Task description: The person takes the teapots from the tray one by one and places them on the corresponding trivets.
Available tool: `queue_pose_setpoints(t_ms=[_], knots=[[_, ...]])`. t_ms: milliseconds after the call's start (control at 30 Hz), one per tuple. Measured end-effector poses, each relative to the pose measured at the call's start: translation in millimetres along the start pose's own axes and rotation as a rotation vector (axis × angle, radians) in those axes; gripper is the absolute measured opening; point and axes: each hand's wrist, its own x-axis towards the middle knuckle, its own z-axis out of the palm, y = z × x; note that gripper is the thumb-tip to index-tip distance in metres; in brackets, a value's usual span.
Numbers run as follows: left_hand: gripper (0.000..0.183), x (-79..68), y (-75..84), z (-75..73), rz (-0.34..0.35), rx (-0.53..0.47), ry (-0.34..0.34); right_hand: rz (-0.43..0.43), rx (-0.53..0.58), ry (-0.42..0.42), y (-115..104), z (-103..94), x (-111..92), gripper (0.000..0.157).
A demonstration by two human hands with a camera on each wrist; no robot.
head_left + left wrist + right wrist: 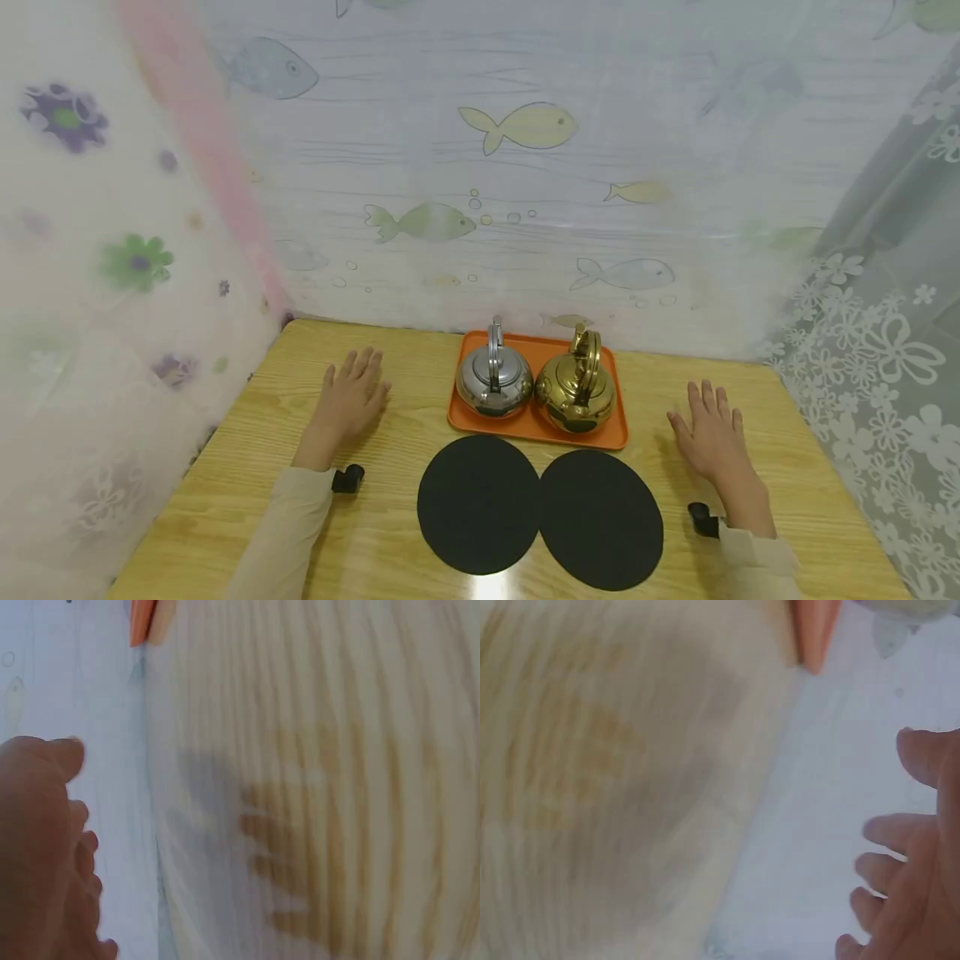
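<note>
My left hand (351, 400) is over the left part of the wooden table, palm down with fingers extended, holding nothing. On the right side my right hand (712, 437) is spread in the same way, also with nothing in it. Between them, towards the back, a silver kettle (480, 379) and a gold kettle (558, 392) stand side by side on an orange tray (510, 429). Two round black mats (480, 504) lie side by side in front of the tray. In the wrist views the left fingers (75, 761) and right fingers (889, 832) appear above the tabletop, their shadows falling on it.
The light wooden table (382, 542) reaches back to a curtain (420, 275) printed with fish. Flowered fabric (90, 333) hangs along the left side, and a sheer flowered curtain (885, 375) borders the right. Small black wrist cameras sit at both cuffs.
</note>
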Motion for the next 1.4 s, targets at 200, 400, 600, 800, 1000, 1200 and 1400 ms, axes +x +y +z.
queue_pose_setpoints(t_ms=[200, 400, 600, 800, 1000, 1200, 1400], knots=[[0.066, 3.8, 11.9, 6.6, 0.056, -0.110, -0.089, -0.202, 0.256, 0.281, -44, -4.6, 5, 0.061], [0.063, 12.2, 33.3, 10.7, 0.168, -0.130, -0.180, -0.444, 0.447, 0.510, -114, -3.7, 4, 0.047], [0.061, 20.3, 45.0, 12.7, 0.301, -0.064, -0.256, -0.504, 0.655, 0.359, -190, -2.9, 2, 0.041], [0.061, 25.0, 50.2, 15.2, 0.343, -0.046, -0.293, -0.342, 0.855, 0.054, -220, 18.9, 26, 0.039], [0.061, 29.5, 51.3, 21.9, 0.372, -0.050, -0.302, -0.202, 0.969, -0.056, -237, 31.8, 53, 0.043], [0.061, 34.8, 54.1, 26.8, 0.409, -0.070, -0.290, -0.150, 1.043, -0.069, -245, 37.0, 67, 0.046], [0.059, 35.9, 55.7, 24.9, 0.420, -0.060, -0.299, -0.091, 1.116, -0.147, -250, 37.0, 76, 0.046]])
